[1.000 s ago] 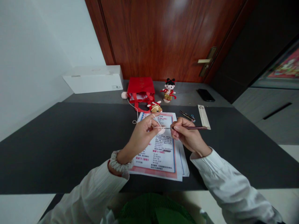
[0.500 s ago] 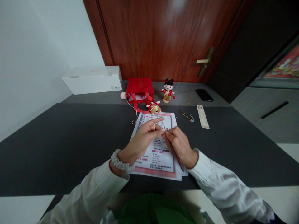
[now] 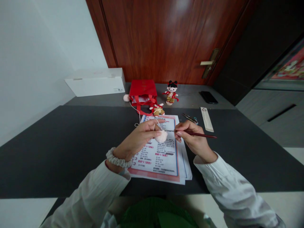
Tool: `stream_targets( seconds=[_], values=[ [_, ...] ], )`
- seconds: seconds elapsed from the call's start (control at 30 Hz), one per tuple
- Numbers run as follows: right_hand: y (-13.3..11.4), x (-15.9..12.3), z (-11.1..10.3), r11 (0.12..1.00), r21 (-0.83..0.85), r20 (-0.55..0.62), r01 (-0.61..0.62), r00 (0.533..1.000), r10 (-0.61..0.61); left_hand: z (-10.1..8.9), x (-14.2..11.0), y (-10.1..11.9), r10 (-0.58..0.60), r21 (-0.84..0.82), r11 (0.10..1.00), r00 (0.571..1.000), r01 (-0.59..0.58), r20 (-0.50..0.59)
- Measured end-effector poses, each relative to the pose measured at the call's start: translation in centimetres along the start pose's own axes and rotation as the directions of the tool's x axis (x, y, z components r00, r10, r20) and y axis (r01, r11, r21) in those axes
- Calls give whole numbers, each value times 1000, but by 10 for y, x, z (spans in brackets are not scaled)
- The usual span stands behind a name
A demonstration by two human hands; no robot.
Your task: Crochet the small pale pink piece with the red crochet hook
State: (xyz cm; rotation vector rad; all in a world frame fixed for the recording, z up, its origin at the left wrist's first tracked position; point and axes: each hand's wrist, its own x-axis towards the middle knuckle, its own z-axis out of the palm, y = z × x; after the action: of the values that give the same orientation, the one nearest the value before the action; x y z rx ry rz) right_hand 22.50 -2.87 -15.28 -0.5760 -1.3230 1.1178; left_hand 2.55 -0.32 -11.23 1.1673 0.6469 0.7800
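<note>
From where I stand, the left hand (image 3: 136, 136) pinches a small pale crocheted piece (image 3: 161, 136) between thumb and fingers, its index finger stretched out with yarn (image 3: 154, 126) looped about it. The piece sits just above the printed pattern sheets (image 3: 166, 166), between both hands. The right hand (image 3: 193, 136) grips a crochet hook (image 3: 204, 135), fingertips pressed together around it; the hook's thin end reaches the piece's upper edge, though I can't tell whether it's in a stitch. Beyond lie a red bag (image 3: 142, 87) and a standing crocheted doll (image 3: 171, 91).
</note>
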Motion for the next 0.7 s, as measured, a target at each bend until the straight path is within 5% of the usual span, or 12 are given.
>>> stream_targets(
  seconds=[0.47, 0.7],
  values=[
    [-9, 0, -5, 996, 48, 100, -80, 992, 75, -6, -6, 1, -127, -50, 989, 978, 137, 165],
    [-13, 1, 1, 961, 200, 103, -189, 980, 171, -5, -8, 2, -126, -66, 988, 974, 141, 188]
  ],
)
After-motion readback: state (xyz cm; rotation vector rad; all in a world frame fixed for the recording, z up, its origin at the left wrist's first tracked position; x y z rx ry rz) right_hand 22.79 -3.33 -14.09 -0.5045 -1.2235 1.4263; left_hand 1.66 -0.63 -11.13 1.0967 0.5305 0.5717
